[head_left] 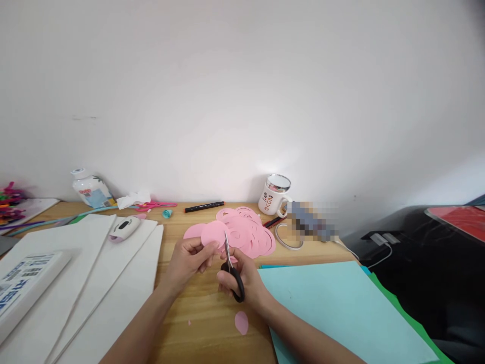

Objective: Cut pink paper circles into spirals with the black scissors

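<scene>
My left hand pinches a pink paper circle above the wooden desk. My right hand grips black-handled scissors, their blades pointing up into the edge of that circle. Behind the hands lies a pile of cut pink paper spirals. A small pink paper offcut lies on the desk just below my right hand.
White sheets fan out at left, with a white box and a small white and purple device. Light blue paper over green lies at right. Along the wall stand a mug, black marker, tape ring, bottle.
</scene>
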A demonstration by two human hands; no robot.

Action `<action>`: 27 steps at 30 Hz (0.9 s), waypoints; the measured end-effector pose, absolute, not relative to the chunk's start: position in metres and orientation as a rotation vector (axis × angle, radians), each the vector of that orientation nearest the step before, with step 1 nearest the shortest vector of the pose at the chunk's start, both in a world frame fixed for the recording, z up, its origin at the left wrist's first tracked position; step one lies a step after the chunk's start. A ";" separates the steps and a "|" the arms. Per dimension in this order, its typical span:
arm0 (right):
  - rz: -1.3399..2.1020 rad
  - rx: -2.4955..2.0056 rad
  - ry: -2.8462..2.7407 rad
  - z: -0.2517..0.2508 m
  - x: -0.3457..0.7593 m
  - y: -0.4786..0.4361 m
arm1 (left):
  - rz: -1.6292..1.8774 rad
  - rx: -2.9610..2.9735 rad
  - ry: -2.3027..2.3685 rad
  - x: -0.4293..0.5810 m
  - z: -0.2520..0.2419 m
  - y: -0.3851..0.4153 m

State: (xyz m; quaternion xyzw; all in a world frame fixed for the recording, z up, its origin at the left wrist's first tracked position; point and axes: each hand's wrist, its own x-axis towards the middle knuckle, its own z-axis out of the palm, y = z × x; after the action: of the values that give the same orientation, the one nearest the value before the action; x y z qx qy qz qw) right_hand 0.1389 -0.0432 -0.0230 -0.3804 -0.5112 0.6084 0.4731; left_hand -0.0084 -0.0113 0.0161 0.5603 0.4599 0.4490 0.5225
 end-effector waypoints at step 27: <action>1.505 -0.829 -1.297 -0.016 0.139 -0.043 | 0.904 1.435 1.046 -0.006 0.019 -0.015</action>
State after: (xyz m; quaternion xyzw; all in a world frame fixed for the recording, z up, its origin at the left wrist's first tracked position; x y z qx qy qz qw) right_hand 0.1391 -0.0427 -0.0161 -0.3389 -0.5304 0.6155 0.4743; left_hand -0.0056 -0.0155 0.0190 0.6045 0.4405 0.3810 0.5435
